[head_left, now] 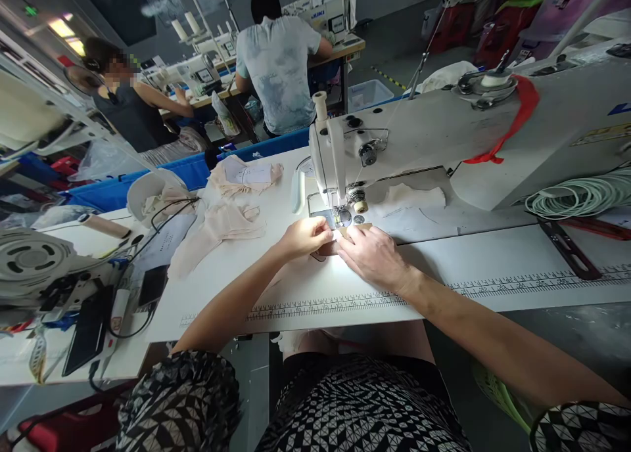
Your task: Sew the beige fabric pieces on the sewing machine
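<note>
My left hand point(306, 237) is just left of the needle area of a white sewing machine point(328, 153), its thumb and forefinger pinched together on a small piece of fabric point(326, 249). My right hand point(371, 255) lies close on the other side, fingers bent and closed on the edge of the same fabric, just in front of the presser foot point(341, 217). Most of the fabric is hidden by my fingers. A bright lamp lights this spot. To the left on the table lie pale pink cut fabric pieces point(219, 225).
A printed ruler point(468, 288) runs along the table's front edge. At right are a coil of pale green cord point(574, 196) and a dark red slotted tool point(566, 248). A phone point(89, 330) and a thread cone point(104, 226) lie left. Two people sit at machines beyond.
</note>
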The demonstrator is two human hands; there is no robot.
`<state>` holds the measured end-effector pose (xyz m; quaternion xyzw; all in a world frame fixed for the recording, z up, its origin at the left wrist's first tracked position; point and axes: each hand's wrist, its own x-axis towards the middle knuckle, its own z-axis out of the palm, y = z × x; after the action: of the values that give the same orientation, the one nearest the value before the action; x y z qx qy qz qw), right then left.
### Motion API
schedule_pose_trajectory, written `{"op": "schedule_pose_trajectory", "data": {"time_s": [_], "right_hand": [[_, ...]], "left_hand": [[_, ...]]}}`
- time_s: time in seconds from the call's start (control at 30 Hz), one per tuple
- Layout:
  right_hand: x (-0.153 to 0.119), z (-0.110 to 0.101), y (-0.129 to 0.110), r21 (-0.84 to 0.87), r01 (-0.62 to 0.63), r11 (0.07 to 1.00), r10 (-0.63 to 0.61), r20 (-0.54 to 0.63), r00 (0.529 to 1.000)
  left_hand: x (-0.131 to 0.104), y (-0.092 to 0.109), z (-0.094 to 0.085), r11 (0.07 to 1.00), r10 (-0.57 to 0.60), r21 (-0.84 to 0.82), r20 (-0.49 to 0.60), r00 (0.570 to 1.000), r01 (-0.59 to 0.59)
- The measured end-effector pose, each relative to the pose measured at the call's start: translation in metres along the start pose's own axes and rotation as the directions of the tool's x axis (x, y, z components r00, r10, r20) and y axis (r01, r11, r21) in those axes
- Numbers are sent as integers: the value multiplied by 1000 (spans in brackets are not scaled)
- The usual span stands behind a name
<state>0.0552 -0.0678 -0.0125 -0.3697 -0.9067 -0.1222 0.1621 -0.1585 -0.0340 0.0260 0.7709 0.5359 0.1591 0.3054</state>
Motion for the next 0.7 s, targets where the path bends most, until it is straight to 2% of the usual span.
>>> {"op": "schedule_pose_trajectory", "data": {"time_s": [0.1, 0.2, 0.33, 0.5, 0.7], "right_hand": [[-1, 1, 0, 10, 0, 1000, 0, -10, 1000], [-3, 1, 1, 25, 7, 1000, -6, -22, 1000], [-4, 0, 1, 24, 10, 1000, -9, -41, 999], [-4, -4, 1, 28, -6, 1000, 7, -12, 1000], [-6, -10, 4, 71, -34, 997, 35, -8, 999]], "left_hand": [[8, -4, 4, 996, -86, -5, 34, 996, 86], [11, -8, 5, 990, -123, -57, 57, 991, 126], [13, -7, 3, 985, -141, -83, 107, 984, 150], [14, -4, 1, 980, -155, -103, 134, 979, 170], [10, 3, 3, 986, -164, 3, 88, 983, 164]]}}
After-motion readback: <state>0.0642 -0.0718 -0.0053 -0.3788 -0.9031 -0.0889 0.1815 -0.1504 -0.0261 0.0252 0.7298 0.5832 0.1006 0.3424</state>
